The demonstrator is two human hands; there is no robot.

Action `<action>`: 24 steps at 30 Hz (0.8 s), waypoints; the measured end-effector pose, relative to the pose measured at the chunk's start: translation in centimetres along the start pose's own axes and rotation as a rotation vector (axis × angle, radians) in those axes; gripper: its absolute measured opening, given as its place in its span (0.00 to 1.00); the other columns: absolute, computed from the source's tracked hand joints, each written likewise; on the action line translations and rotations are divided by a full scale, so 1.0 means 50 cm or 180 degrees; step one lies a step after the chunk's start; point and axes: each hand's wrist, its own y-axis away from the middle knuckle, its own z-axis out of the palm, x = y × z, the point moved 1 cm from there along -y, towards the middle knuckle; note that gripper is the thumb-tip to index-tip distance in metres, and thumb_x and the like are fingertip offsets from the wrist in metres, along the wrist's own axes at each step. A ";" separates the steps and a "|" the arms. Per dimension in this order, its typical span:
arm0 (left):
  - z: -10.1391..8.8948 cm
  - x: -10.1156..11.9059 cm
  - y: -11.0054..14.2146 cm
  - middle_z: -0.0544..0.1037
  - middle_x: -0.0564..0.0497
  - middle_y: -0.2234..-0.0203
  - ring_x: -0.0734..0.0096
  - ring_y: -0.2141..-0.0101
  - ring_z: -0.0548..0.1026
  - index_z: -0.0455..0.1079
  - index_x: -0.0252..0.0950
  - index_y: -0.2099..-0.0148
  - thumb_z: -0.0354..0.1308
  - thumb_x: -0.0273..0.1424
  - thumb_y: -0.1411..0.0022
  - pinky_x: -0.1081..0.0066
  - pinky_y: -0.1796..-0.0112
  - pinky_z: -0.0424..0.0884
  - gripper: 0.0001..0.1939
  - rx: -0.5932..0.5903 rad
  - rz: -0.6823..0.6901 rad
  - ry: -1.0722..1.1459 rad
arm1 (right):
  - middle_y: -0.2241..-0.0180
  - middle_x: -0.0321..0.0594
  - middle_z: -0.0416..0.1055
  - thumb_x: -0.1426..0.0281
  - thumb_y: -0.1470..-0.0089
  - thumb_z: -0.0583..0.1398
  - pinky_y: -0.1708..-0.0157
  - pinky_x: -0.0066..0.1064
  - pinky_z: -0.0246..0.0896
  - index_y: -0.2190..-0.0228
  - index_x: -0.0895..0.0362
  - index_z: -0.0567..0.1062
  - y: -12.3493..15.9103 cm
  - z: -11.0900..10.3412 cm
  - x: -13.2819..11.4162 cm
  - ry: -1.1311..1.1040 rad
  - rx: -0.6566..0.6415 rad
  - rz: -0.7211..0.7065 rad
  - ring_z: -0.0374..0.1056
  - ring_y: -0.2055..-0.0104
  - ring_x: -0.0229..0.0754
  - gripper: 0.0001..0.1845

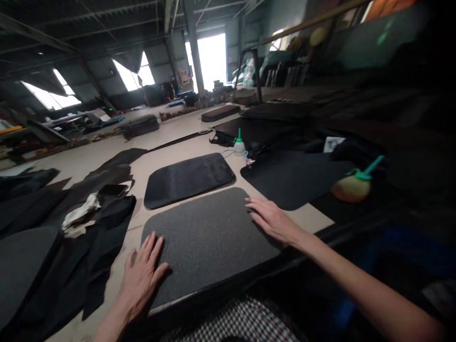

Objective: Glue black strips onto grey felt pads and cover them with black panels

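Note:
A dark grey, speckled panel with rounded corners [210, 242] lies flat at the table's near edge. On its left end rests my left hand [142, 273], fingers apart and the thumb out to the side. My right hand [272, 218] lies over the panel's right edge with its fingers stretched out. Neither hand has anything in its grasp. Just beyond is a stack of smooth black rounded panels [190, 178]. Another black sheet [295, 175] spreads out to the right of my right hand.
A clear squeeze bottle with a green nozzle [238, 146] stands farther back; a larger amber one [352, 189] is at the right. Leftward lie a phone [113, 190], a crumpled white cloth [83, 211], black fabric pieces [107, 237] and another grey panel [24, 266].

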 end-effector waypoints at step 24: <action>0.021 0.065 -0.089 0.46 0.46 0.29 0.61 0.31 0.48 0.46 0.40 0.27 0.38 0.48 0.29 0.53 0.35 0.48 0.34 0.0076 0.0155 -0.0010 | 0.50 0.48 0.72 0.60 0.32 0.48 0.45 0.45 0.60 0.54 0.56 0.73 0.077 -0.040 0.075 0.0351 0.1314 0.1290 0.67 0.46 0.49 0.18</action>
